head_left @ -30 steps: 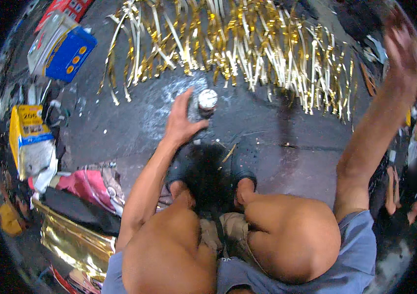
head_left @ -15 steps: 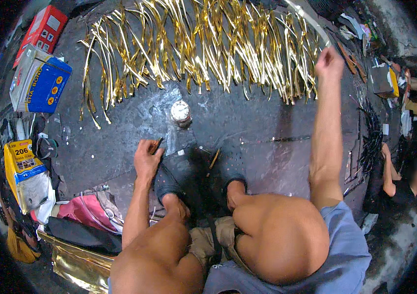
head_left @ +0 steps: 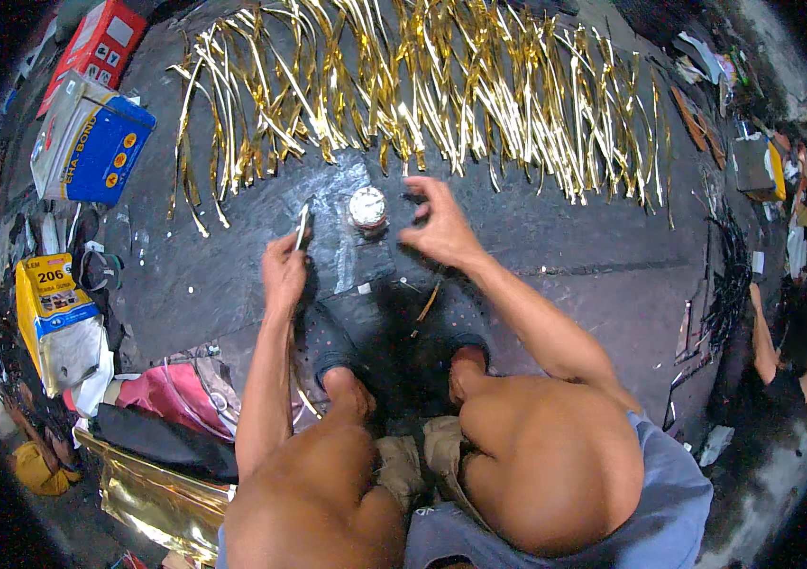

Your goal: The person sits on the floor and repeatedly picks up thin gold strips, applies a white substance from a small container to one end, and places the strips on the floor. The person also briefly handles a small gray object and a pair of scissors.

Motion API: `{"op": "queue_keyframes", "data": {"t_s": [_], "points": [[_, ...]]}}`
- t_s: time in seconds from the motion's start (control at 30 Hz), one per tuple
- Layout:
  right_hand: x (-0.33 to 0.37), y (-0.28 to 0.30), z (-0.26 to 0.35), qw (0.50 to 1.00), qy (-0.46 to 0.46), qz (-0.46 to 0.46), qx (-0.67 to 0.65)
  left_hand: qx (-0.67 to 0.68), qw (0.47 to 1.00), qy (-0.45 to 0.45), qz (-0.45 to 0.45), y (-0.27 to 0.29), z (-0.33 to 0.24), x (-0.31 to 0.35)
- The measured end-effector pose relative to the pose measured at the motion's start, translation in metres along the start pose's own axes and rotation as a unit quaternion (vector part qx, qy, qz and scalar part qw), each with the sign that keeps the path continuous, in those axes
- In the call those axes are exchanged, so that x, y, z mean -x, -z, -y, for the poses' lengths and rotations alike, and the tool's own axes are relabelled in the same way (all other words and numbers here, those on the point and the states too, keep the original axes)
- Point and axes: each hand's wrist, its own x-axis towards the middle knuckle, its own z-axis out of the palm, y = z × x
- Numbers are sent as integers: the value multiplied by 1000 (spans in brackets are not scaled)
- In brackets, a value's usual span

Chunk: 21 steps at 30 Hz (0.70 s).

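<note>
My left hand [head_left: 284, 275] is closed on a narrow strip [head_left: 303, 228], whose pale end sticks up above my fingertips. My right hand [head_left: 441, 228] is curved, thumb and fingers apart with nothing between them. It hovers just right of a small round can [head_left: 367, 209] with a white-smeared top, apart from it. Beyond both hands, many long shiny gold strips [head_left: 403, 90] lie side by side in a wide row on the dark floor.
At the left stand a red box [head_left: 95, 52], a blue-and-white container [head_left: 91, 142] and a yellow container [head_left: 57, 322]. Gold sheet [head_left: 162, 503] lies at lower left. A thin brown stick [head_left: 429, 302] is between my feet. Another person's arm [head_left: 762, 337] shows at right, near black strips [head_left: 728, 261].
My right hand has let go of a strip at the row's far right end and come back left beside the can. My left hand has risen slightly, its strip now tilted upward.
</note>
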Motion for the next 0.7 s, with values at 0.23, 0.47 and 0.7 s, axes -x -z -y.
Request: {"op": "queue_keyframes", "data": {"t_s": [0.23,0.47,0.7], "points": [[-26,-23,15,998,55,-16,6,190,967,110,129,-29,-52,-18],[-24,-6,46,972,-23,-137,-191,289,928,157,173,-26,-43,-14],[-20,-4,23,990,-59,-117,54,302,913,174,211,-22,-40,6]]}}
